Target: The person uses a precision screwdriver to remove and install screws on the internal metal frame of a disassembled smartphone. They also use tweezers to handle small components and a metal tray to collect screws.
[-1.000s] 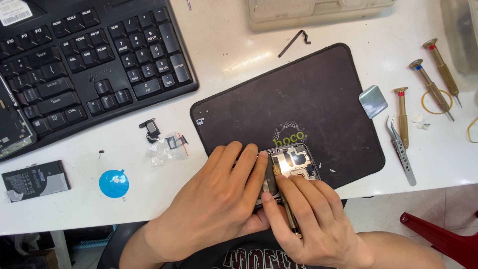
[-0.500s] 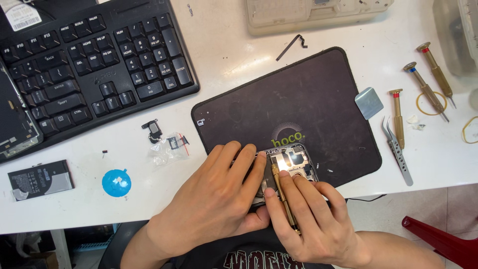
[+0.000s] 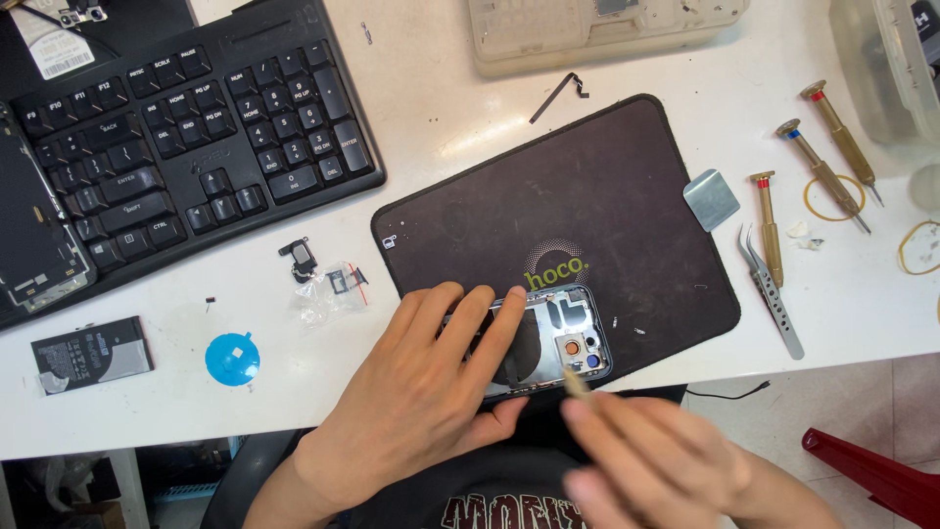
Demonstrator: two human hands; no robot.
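Note:
An opened phone housing [image 3: 558, 338] lies at the near edge of a black work mat [image 3: 587, 211], its inner parts showing. My left hand [image 3: 421, 392] lies flat over the housing's left part and presses it down. My right hand [image 3: 636, 460], blurred, is off the near edge of the mat and pinches a thin pale stick tool [image 3: 576, 382] whose tip is just at the housing's near edge.
A black keyboard [image 3: 186, 127] sits at the far left, a dark phone screen [image 3: 34, 235] beside it. Screwdrivers [image 3: 822, 162], tweezers [image 3: 774, 294], a metal pick [image 3: 711, 199] and rubber bands lie right of the mat. Small parts [image 3: 328, 279], a blue disc [image 3: 232, 359] and a battery [image 3: 90, 353] lie left.
My right hand has pulled back off the phone housing toward me, uncovering its camera end. The left hand stays on the housing.

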